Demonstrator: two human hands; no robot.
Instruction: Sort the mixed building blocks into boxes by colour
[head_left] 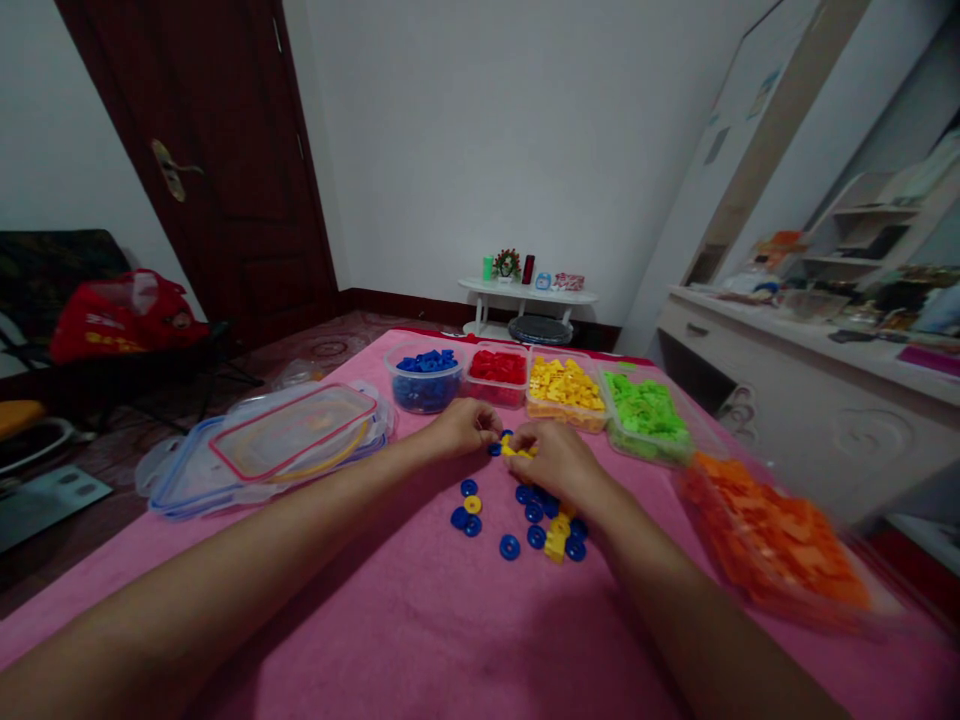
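Note:
In the middle of the pink cloth, my right hand (551,455) has its fingers closed on a yellow toy block (510,447), with blue discs beside it. Close on the left, my left hand (469,425) has its fingertips pinched together next to a blue disc (494,450); what it holds, if anything, is hidden. Nearer to me lie loose blue wheel-like discs (509,547) with centre holes, and a yellow one (472,505). Below my right hand, more blue discs surround a yellow block piece (556,540).
Behind my hands stand clear tubs of blue pieces (426,392), red pieces (498,368), yellow pieces (566,385) and green pieces (649,405). An orange-filled tub (780,545) sits at right. Stacked plastic lids (292,430) lie at left. A dresser (810,390) flanks the table.

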